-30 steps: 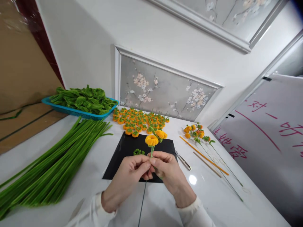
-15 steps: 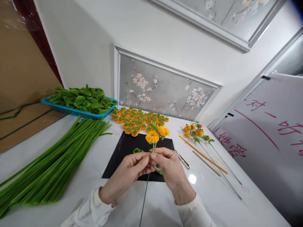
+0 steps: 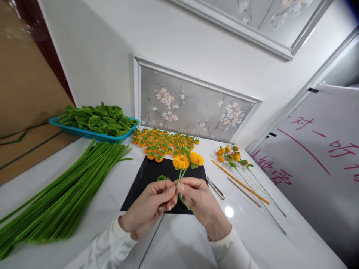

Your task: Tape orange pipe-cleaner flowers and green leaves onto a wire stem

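My left hand (image 3: 148,207) and my right hand (image 3: 200,203) meet over the near edge of a black mat (image 3: 151,175), both pinched on the stem of a sprig with two yellow pipe-cleaner flowers (image 3: 181,162). The flower heads stand just above my fingertips. A thin green wire stem (image 3: 151,241) trails down and to the left from my fingers toward the table's near edge. A small green curl (image 3: 163,178) lies on the mat by my left fingertips.
A long bundle of green pipe cleaners (image 3: 58,198) lies at left. A blue tray (image 3: 84,130) of green leaf shapes stands at back left. Several small orange flowers (image 3: 164,144) lie beyond the mat. At right are tweezers (image 3: 215,188), orange sticks (image 3: 241,183) and finished stems (image 3: 238,160).
The sprig has turned in my fingers, and the second flower head now shows further right. The trailing wire has swung from pointing straight down to slanting down-left. My hands stay in place.
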Demonstrator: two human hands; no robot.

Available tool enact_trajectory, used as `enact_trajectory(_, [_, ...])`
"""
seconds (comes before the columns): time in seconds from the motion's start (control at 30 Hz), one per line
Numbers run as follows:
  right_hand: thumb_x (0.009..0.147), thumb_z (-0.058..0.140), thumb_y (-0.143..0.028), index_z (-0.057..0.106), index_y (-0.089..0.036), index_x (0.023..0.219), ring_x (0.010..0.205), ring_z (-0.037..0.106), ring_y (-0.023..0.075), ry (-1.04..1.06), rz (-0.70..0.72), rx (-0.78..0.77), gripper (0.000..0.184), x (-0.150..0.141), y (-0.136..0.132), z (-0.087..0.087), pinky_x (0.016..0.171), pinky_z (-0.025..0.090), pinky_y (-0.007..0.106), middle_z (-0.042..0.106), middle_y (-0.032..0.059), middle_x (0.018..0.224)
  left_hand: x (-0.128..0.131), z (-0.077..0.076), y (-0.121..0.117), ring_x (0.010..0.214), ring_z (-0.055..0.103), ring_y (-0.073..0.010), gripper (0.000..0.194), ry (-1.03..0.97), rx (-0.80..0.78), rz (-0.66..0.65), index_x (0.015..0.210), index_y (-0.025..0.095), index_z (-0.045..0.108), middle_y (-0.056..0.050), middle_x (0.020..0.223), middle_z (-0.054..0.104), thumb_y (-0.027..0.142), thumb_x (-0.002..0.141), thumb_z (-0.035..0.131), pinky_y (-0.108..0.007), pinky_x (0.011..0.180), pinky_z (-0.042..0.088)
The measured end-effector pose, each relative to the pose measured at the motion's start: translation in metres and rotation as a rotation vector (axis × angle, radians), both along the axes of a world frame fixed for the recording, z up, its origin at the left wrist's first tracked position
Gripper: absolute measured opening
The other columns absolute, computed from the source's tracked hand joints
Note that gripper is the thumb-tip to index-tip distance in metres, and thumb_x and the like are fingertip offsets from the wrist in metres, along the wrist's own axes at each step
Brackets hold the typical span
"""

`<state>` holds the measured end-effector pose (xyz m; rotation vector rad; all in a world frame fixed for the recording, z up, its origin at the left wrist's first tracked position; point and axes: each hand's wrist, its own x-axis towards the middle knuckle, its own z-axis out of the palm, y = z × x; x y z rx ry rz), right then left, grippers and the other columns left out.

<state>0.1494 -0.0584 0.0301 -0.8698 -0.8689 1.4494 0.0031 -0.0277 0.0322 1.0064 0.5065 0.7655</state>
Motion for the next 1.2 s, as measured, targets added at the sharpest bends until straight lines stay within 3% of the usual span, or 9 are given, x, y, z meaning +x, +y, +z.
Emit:
enact_trajectory(0.17, [0.063,0.078,-0.029,0.071,-0.013,0.065,0.043,0.024,0.0044,-0.035,-0.052,0.055,0.018,-0.003,0.001,0.003,0.044,0.014,0.024,0.044,-0.0057,0.043,0.002,0.002,-0.003,0.048,0.036,-0.0058,0.027,-0.032,-0.022,0.007,0.061,0.014,0.059,0.003,0.054,0.049,0.034,0.076,0.069,-0.019,0.044,0.024])
enact_trajectory(0.27, [0.066,0.076,-0.030,0.071,-0.014,0.068,0.042,0.028,0.0053,-0.071,-0.101,0.059,0.017,-0.004,0.003,0.004,0.043,0.018,0.023,0.049,-0.0039,0.045,0.001,0.004,-0.004,0.051,0.041,-0.0072,0.025,0.073,0.097,0.046,0.066,0.015,0.060,0.001,0.059,0.054,0.035,0.081,0.063,-0.019,0.045,0.027])
enact_trajectory(0.37, [0.066,0.075,-0.028,0.073,-0.015,0.071,0.043,0.030,0.0055,-0.115,-0.199,0.081,0.014,-0.004,0.004,0.004,0.043,0.021,0.022,0.052,-0.0035,0.047,-0.001,0.006,-0.002,0.056,0.049,-0.0101,0.018,0.203,0.222,0.094,0.072,0.017,0.061,0.001,0.063,0.058,0.032,0.077,0.068,-0.020,0.049,0.034])
enact_trajectory(0.5, [0.063,0.077,-0.030,0.073,-0.016,0.071,0.043,0.026,0.0048,-0.161,-0.310,0.058,0.016,-0.006,0.005,0.004,0.040,0.020,0.021,0.048,-0.0054,0.047,0.000,0.008,-0.001,0.051,0.049,-0.0114,0.020,0.338,0.287,0.151,0.065,0.017,0.061,0.001,0.055,0.058,0.032,0.074,0.069,-0.023,0.048,0.037])
enact_trajectory(0.7, [0.061,0.079,-0.027,0.070,-0.015,0.072,0.039,0.026,0.0026,0.038,-0.234,-0.008,0.019,-0.011,0.009,0.000,0.038,0.018,0.018,0.047,-0.0073,0.046,0.000,0.011,-0.004,0.055,0.050,-0.0122,0.024,0.328,0.322,0.165,0.063,0.016,0.065,-0.001,0.058,0.060,0.032,0.080,0.062,-0.023,0.051,0.039])
enact_trajectory(0.87, [0.058,0.082,-0.027,0.067,-0.017,0.075,0.039,0.047,0.0084,0.211,-0.090,-0.042,0.024,-0.015,0.009,0.001,0.039,0.035,0.020,0.058,-0.0044,0.050,0.001,0.014,-0.008,0.056,0.050,-0.0116,0.021,0.211,0.244,0.160,0.064,0.016,0.065,0.000,0.061,0.059,0.031,0.079,0.063,-0.022,0.051,0.038])
enact_trajectory(0.97, [0.059,0.081,-0.029,0.066,-0.017,0.077,0.040,0.053,0.0114,0.240,-0.010,-0.051,0.026,-0.015,0.008,0.005,0.041,0.041,0.023,0.060,-0.0037,0.049,0.001,0.014,-0.009,0.055,0.048,-0.0109,0.024,0.164,0.208,0.148,0.061,0.017,0.063,0.000,0.060,0.058,0.031,0.080,0.063,-0.023,0.051,0.037])
enact_trajectory(1.2, [0.069,0.075,-0.035,0.068,-0.014,0.071,0.040,0.044,0.0068,0.099,0.101,0.011,0.022,-0.008,0.007,0.007,0.042,0.031,0.021,0.058,-0.0023,0.051,-0.001,0.007,-0.010,0.053,0.044,-0.0086,0.026,0.010,0.100,0.060,0.062,0.016,0.059,0.001,0.059,0.054,0.032,0.083,0.062,-0.021,0.051,0.033])
